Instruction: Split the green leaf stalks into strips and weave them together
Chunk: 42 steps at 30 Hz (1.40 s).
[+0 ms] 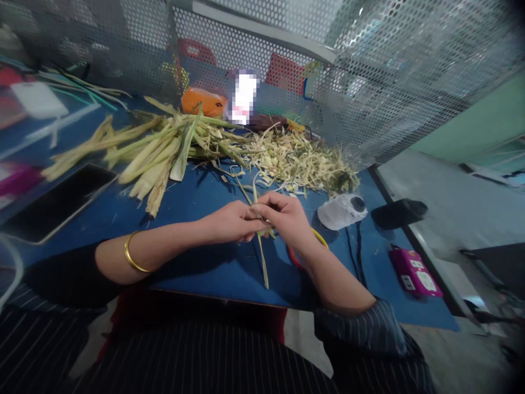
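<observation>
My left hand (232, 221) and my right hand (285, 216) meet over the blue table (213, 268), fingers closed in pinches on a piece of pale green husk strips (262, 260). One strip hangs down below the fingers, and thin ends stick up above them. Where the strips cross is partly hidden by the fingers. Beyond my hands, long husk leaves (151, 153) lie at the left, and a heap of short shredded husk (291, 158) spreads at the right.
A dark-screened phone (61, 202) lies at left. At right are a white wrapped roll (338, 212), a black cylinder (397, 213) and a magenta packet (415, 272). An orange pouch (203, 102) rests by the perforated metal screen (246, 44). A red-yellow ring (295, 258) is partly under my right wrist.
</observation>
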{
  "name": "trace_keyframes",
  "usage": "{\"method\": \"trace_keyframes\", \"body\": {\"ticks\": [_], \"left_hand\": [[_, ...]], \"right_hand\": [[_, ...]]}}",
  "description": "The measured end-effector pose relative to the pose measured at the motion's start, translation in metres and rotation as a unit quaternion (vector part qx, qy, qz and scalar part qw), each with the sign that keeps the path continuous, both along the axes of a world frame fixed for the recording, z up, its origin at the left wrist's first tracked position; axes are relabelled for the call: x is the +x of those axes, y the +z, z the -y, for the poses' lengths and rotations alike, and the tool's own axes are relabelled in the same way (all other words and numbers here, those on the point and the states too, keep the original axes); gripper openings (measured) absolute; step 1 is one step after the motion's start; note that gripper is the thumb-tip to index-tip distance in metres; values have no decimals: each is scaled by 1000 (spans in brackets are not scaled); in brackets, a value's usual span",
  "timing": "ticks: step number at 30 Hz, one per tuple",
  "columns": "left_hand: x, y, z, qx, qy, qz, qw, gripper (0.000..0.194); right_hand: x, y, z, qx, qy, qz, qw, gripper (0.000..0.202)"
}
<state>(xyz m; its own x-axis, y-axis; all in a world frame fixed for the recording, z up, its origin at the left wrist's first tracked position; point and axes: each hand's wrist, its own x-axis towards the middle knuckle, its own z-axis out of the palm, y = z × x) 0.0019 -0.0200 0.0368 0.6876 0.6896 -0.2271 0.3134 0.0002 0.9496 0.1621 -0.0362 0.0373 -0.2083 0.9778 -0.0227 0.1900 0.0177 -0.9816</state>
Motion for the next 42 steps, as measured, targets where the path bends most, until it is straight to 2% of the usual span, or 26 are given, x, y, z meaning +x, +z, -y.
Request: {"method": "trace_keyframes", "body": {"ticks": [3,6,9,16,19,22,24,25,28,31,33,38,40,42], "left_hand": [[0,-2,-1,-12,17,17,1000,31],[0,-4,-1,1,-4,19,1000,36],[1,-5,1,5,-29,7,1000,39],[4,-5,6,-32,-42,-18,998,25],[5,-5,2,-87,22,27,996,23],[2,-3,-5,-121,132,83,980,30],[0,0,-11,-129,164,112,971,35],[-2,1,-13,-132,171,125,968,37],[-4,2,-16,-135,180,135,965,36],[-3,-1,-15,-122,177,103,971,32],[-2,-3,-12,-113,164,90,976,28],[-2,-4,-10,-105,103,92,985,20],[-2,-5,-10,-103,99,80,987,21],[-1,-7,-11,-96,120,77,985,23]], "right_hand": [[1,-3,-2,26,-45,-25,998,26],[1,-6,-3,94,-74,5,993,25],[-2,-8,-1,141,-74,46,986,25],[-7,-11,2,245,-79,113,960,26],[-1,-7,-2,316,-97,154,931,21],[11,-1,-8,352,-195,180,898,20],[18,1,-13,319,-248,162,900,29],[20,0,-15,280,-250,143,916,34],[21,-5,-20,116,-169,55,977,42],[16,-10,-20,-7,-85,-47,995,36],[11,-12,-17,-17,-79,-89,993,31],[3,-18,-13,39,-147,-86,985,25],[5,-20,-15,34,-140,-59,988,28],[10,-18,-17,52,-135,19,989,37]]}}
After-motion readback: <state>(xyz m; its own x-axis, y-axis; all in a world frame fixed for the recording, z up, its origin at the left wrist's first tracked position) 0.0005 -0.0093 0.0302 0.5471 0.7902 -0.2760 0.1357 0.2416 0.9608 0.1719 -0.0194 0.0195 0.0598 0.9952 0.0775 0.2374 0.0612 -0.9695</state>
